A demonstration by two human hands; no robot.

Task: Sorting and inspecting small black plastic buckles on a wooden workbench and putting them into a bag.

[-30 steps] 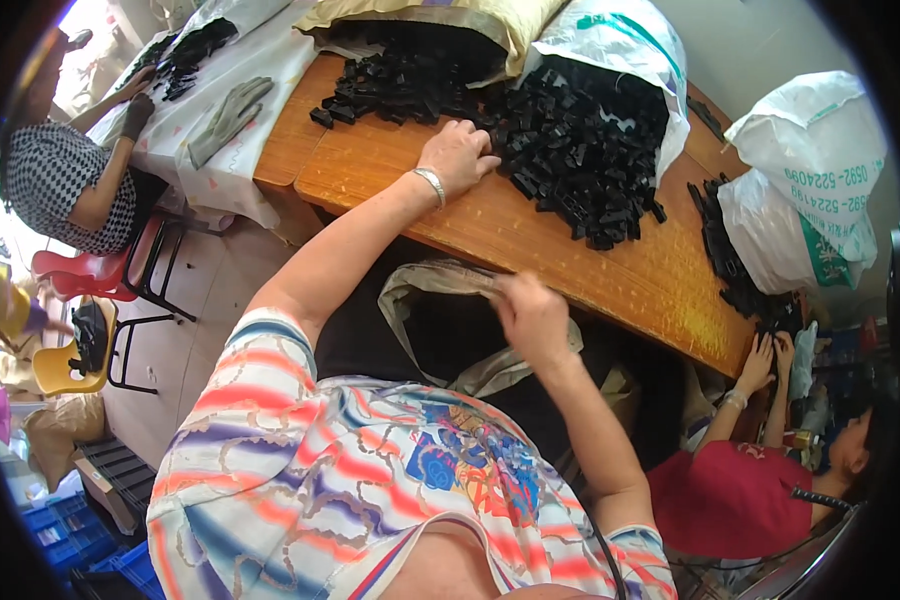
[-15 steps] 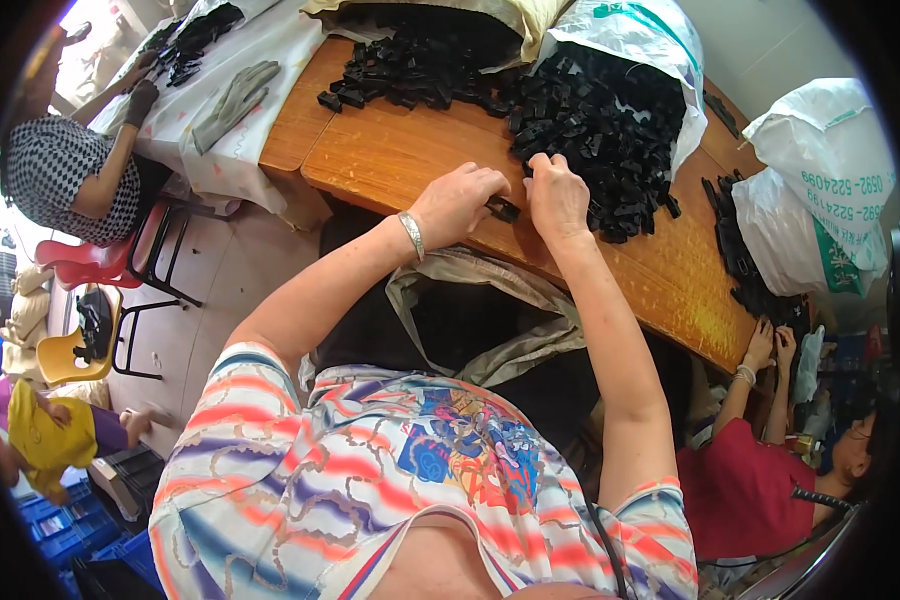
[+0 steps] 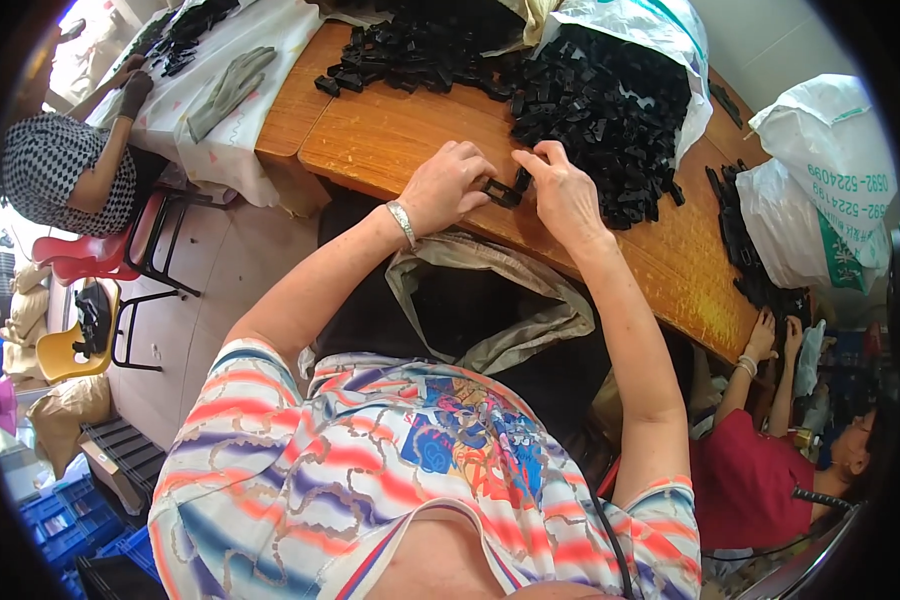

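My left hand (image 3: pixel 444 190), a bracelet at its wrist, pinches a black plastic part (image 3: pixel 501 193) that has an opening in it. Close by on the right, my right hand (image 3: pixel 562 192) has thumb and forefinger closed on a small black plastic piece (image 3: pixel 521 180), held beside that part. Both hands are over the near edge of the wooden table (image 3: pixel 400 140). Just beyond the right hand lies a large heap of black plastic parts (image 3: pixel 600 120), spilling from a white plastic bag (image 3: pixel 695 60). Another pile of black parts (image 3: pixel 415 55) sits farther left.
An open beige cloth bag (image 3: pixel 565 330) lies below the table edge, over my lap. White bags (image 3: pixel 820 180) stand at the right. A person in red (image 3: pixel 755 480) works there; another in checks (image 3: pixel 65 175) sits left, near a grey glove (image 3: pixel 230 90) and red chair (image 3: pixel 85 250).
My hands have turned, bringing the black part more into view, and the right fingers now show a small piece. The person in yellow at lower left has gone from view.
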